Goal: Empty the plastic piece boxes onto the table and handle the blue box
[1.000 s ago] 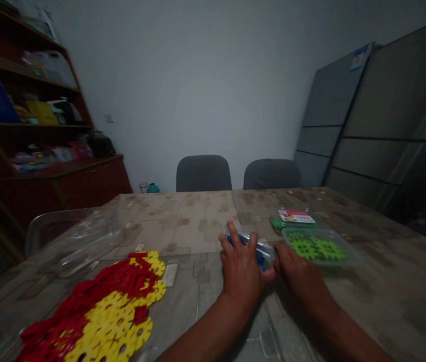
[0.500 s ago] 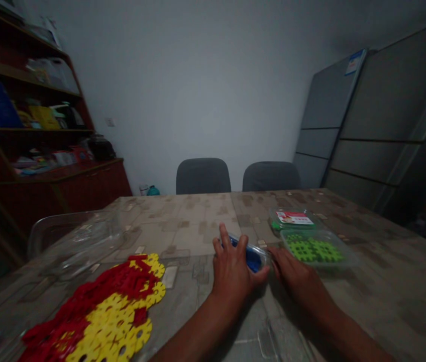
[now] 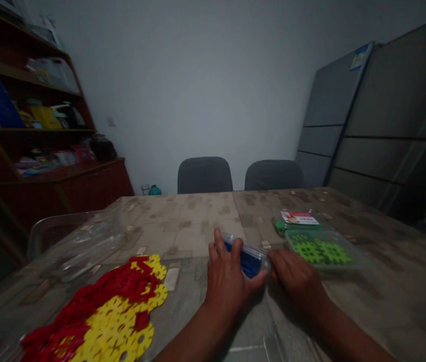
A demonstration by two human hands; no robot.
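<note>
A small clear plastic box of blue pieces (image 3: 249,257) rests on the patterned table (image 3: 190,226) in front of me. My left hand (image 3: 228,279) wraps over its left side, fingers curled on top. At the box's right end, my right hand (image 3: 295,276) grips it. A clear box of green snowflake pieces (image 3: 320,250) lies just right of my hands, and a lidded box with a red and white label (image 3: 296,218) sits behind it.
A flat spread of red and yellow interlocking pieces (image 3: 103,311) covers the near left of the table. An empty clear tray (image 3: 73,241) lies behind it. Two grey chairs (image 3: 204,175) stand at the far edge. A wooden bookshelf (image 3: 28,130) fills the left wall.
Both hands have drawn the blue box slightly towards me and to the left. The left fingers have curled tighter over it.
</note>
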